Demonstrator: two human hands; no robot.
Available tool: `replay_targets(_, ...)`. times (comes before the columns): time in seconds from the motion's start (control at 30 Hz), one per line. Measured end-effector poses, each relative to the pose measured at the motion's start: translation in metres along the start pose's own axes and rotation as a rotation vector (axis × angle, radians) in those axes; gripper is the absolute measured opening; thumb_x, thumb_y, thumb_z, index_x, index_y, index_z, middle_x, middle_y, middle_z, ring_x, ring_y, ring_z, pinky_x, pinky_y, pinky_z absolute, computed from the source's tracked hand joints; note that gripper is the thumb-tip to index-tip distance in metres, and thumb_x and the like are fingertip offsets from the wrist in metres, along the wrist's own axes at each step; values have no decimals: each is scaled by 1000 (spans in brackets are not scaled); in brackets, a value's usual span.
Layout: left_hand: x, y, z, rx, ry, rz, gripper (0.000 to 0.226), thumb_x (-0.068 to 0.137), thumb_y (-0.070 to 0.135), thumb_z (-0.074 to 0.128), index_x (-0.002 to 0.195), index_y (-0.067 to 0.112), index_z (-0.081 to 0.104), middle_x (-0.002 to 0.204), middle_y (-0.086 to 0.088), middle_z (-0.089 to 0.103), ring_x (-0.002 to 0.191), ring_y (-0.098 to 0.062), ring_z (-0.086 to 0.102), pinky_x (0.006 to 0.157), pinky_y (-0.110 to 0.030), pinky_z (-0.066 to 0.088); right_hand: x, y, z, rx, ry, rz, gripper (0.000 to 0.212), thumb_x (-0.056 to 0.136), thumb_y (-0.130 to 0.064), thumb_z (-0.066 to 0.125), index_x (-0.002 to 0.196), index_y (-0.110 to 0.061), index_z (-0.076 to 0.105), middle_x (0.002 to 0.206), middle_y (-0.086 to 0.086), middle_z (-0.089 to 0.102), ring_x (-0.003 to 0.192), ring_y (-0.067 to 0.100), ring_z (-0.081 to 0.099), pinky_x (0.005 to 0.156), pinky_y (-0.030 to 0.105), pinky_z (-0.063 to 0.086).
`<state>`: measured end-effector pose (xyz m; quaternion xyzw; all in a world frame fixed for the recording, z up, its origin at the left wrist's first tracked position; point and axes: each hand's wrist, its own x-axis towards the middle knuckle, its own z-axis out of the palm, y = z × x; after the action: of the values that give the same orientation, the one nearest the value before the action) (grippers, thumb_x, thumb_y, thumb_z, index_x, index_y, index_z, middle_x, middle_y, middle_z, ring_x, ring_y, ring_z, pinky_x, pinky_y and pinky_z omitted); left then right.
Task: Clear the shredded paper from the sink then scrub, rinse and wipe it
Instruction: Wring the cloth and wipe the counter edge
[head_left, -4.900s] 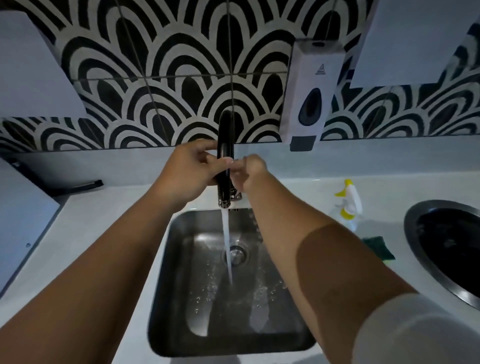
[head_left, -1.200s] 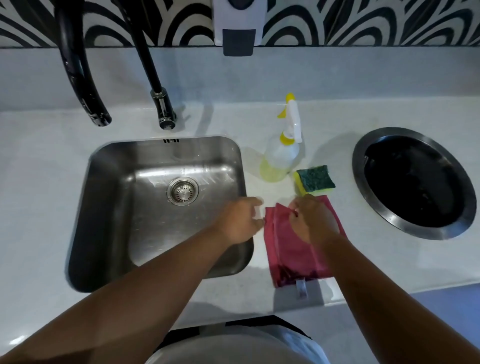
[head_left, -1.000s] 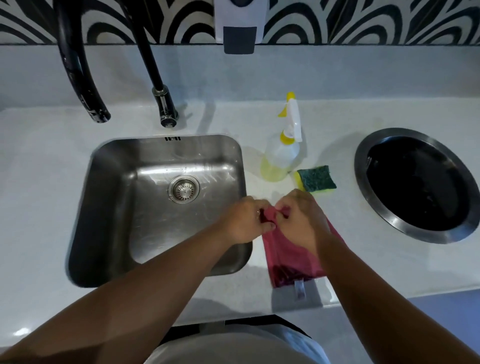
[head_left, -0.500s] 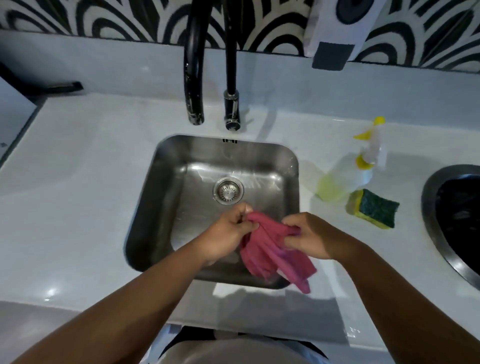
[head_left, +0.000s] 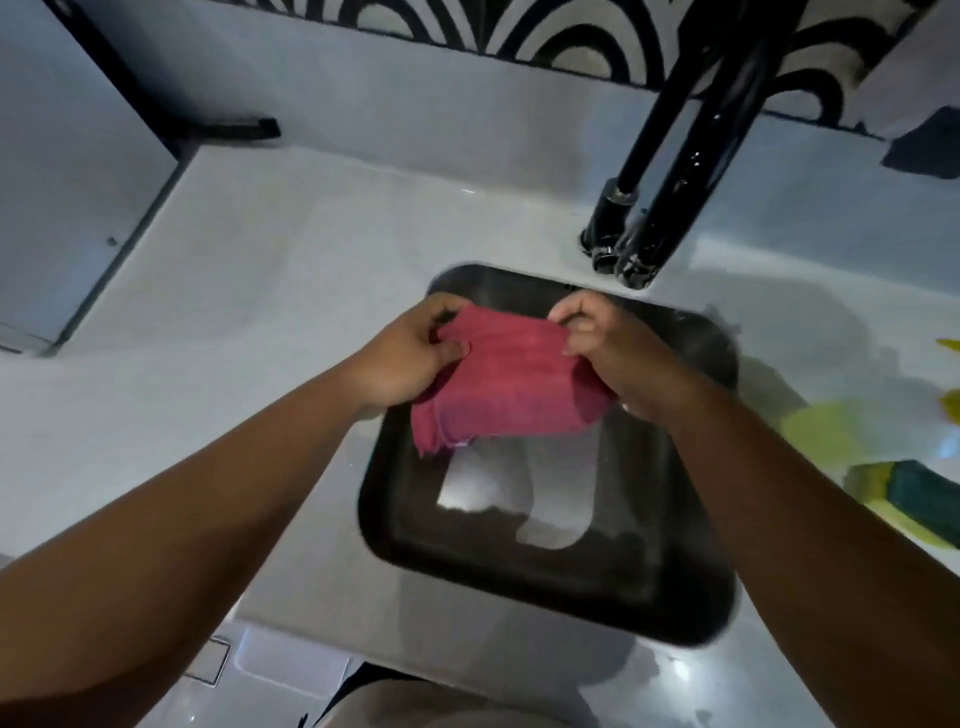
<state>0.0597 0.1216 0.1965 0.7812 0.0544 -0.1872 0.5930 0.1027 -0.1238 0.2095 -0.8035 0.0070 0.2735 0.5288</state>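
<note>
Here, the left grip (head_left: 410, 353) and the right grip (head_left: 608, 348) both pinch the top edge of a red cloth (head_left: 509, 384), one at each upper corner, with fingers and thumbs curled onto the fabric. The cloth hangs stretched between them, in the air over the far half of the steel sink (head_left: 675, 582), its lower edge bunched toward the left. The sink is set into the white desk (head_left: 234, 312), and its floor shows bright reflections below the cloth. A black faucet (head_left: 670, 171) stands at the sink's far edge, beyond the right grip. At the right margin, blurred, a green-and-yellow sponge (head_left: 914, 493) lies on the desk near a yellowish spray bottle (head_left: 821, 431).
</note>
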Motion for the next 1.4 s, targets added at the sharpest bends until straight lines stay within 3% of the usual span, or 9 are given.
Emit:
replay_targets(0.17, 53, 30, -40, -94, 2, -34, 23, 100, 3, 59, 114, 19, 66, 111, -12, 73, 101, -26, 72, 87, -38, 60, 61, -46, 1, -194, 193, -85, 28, 86, -5, 51, 98, -21, 69, 90, 11, 66, 73, 17, 60, 54, 20, 44)
replay_targets(0.23, 85, 46, -52, -150, 48, 1, 24, 98, 1, 60, 116, 14, 68, 107, -14, 74, 93, -23, 73, 84, -37, 61, 88, -66, -6, -230, 313, -145, 30, 87, -5, 50, 98, -23, 71, 97, 7, 69, 87, 20, 66, 69, 25, 50)
replay_targets(0.33, 130, 64, -66, -110, 242, 80, 34, 96, 10, 66, 130, 12, 60, 101, -5, 69, 82, -11, 68, 72, -25, 55, 118, -79, -9, -462, 514, -263, 43, 89, -10, 48, 128, -17, 65, 132, 6, 63, 122, 20, 59, 106, 27, 46)
replay_targets(0.43, 151, 54, -72, 313, 401, 189, 44, 97, 18, 60, 140, 19, 53, 133, -6, 58, 118, -15, 59, 93, -10, 41, 124, -63, 12, -697, 679, -415, 49, 90, -7, 47, 137, -13, 58, 147, 11, 50, 139, 25, 44, 118, 36, 37)
replay_targets(0.5, 158, 34, -67, 547, 344, 350, 47, 97, 17, 47, 143, 17, 54, 143, -9, 56, 131, -22, 54, 104, -11, 33, 126, -44, 36, -771, 600, -451, 48, 94, -12, 44, 142, -13, 54, 154, 11, 44, 146, 28, 36, 121, 38, 31)
replay_targets(0.6, 173, 3, -53, 884, 113, 522, 51, 98, 29, 38, 147, 19, 46, 148, -10, 52, 137, -32, 48, 117, -49, 34, 147, -20, 62, -910, 429, -341, 68, 95, -42, 24, 152, -10, 39, 162, 13, 33, 152, 31, 24, 124, 50, 19)
replay_targets(0.7, 193, -15, -49, 1177, -26, 364, 65, 106, 50, 23, 162, 17, 13, 169, -11, 15, 157, -32, 9, 122, -67, 6, 178, -4, 66, -996, 409, -118, 75, 100, -53, 14, 161, -10, 13, 169, 14, 13, 156, 32, 8, 125, 56, 6)
replay_targets(1.0, 185, -38, -105, 1428, -27, 303, 77, 101, 66, 1, 162, 20, -8, 171, -8, -6, 158, -26, -6, 121, -67, -4, 206, -20, 102, -1131, 383, -103, 75, 102, -56, 13, 162, -13, 4, 169, 16, 0, 157, 33, 1, 125, 56, 0)
replay_targets(1.4, 88, -92, -200, 1359, 86, 15, 80, 98, 67, -2, 162, 20, -11, 171, -5, -11, 158, -25, -6, 121, -66, -4, 202, -65, 221, -1256, 182, -249, 77, 98, -62, 7, 162, -19, -4, 170, 9, -4, 157, 30, -4, 125, 55, 2)
